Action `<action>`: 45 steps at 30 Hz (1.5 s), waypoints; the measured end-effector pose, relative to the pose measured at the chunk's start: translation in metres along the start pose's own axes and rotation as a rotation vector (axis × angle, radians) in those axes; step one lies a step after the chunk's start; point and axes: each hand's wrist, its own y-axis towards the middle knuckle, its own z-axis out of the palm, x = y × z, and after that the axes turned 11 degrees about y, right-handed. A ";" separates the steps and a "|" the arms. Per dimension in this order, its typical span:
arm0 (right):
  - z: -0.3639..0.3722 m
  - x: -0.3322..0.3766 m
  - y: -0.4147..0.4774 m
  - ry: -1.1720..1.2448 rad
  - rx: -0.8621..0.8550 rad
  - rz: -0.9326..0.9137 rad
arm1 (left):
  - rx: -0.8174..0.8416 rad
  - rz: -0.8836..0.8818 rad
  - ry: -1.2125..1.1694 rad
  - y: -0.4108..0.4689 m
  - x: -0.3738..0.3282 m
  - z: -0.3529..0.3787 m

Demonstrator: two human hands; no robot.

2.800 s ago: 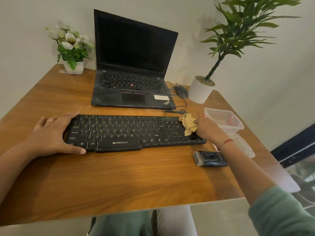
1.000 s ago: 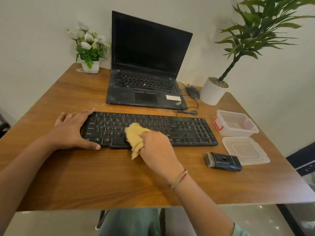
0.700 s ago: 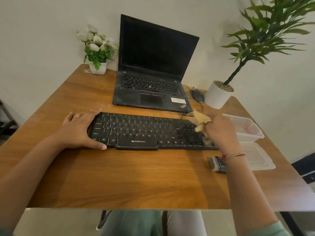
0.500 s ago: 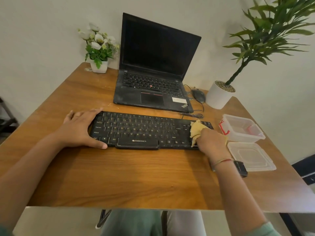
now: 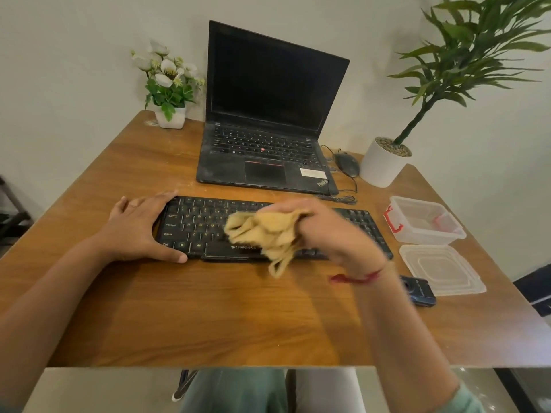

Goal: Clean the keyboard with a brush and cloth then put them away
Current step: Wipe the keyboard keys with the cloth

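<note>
Wooden desk (image 5: 208, 308) before us carries the black keyboard (image 5: 196, 225), lying flat with its long axis left to right. Our left hand (image 5: 134, 228) braces its left end with straight fingers. Our right hand (image 5: 334, 234) clutches the yellow cloth (image 5: 265, 234) over the middle keys. We judge the cloth soft, light and floppy, best gripped as a wad.

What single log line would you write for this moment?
step: wiping | right hand: grips cloth over keyboard | left hand: rests on its left end | brush: lying on table
</note>
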 end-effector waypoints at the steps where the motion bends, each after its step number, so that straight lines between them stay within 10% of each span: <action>1: -0.020 0.000 -0.001 0.053 -0.116 0.009 | -0.001 -0.001 -0.004 0.000 0.000 0.000; 8: -0.100 -0.042 0.030 -0.737 -0.737 0.205 | 0.000 -0.001 -0.013 -0.001 -0.001 -0.001; 13: -0.056 -0.063 0.061 -0.809 -0.572 0.349 | 0.002 0.000 -0.018 -0.002 -0.001 -0.001; 21: 0.037 -0.035 0.093 -0.988 -0.428 -0.020 | -0.013 0.007 -0.024 0.001 0.003 0.002; 29: 0.123 0.008 0.100 -0.694 0.087 -0.397 | -0.025 -0.029 0.008 0.001 0.001 0.002; 37: 0.092 -0.010 0.093 -1.122 0.025 -0.481 | -0.007 -0.040 -0.026 0.000 0.001 0.002; 45: -0.004 -0.051 0.044 -1.097 -0.031 -0.155 | 0.002 -0.029 -0.070 -0.001 0.003 0.001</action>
